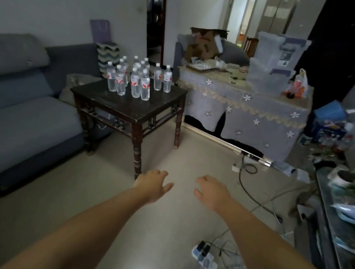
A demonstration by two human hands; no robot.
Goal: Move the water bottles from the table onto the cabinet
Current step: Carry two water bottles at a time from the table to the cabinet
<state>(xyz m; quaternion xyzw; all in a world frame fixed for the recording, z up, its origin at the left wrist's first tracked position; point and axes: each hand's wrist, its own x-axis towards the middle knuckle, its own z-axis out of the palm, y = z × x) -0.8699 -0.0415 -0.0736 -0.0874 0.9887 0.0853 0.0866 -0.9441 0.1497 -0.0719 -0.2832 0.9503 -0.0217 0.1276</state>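
Observation:
Several clear water bottles with white caps and red-and-white labels stand upright on a dark wooden square table beside the sofa. To the right of the table is a cabinet draped in a grey flowered cloth, its top crowded with things. My left hand and my right hand are stretched forward over the floor, well short of the table, fingers apart and holding nothing.
A grey sofa fills the left side. Clear storage boxes, a cardboard box and a bag sit on the cabinet. Cables and a power strip lie on the floor at right. A glass-topped table with clutter stands at the right edge.

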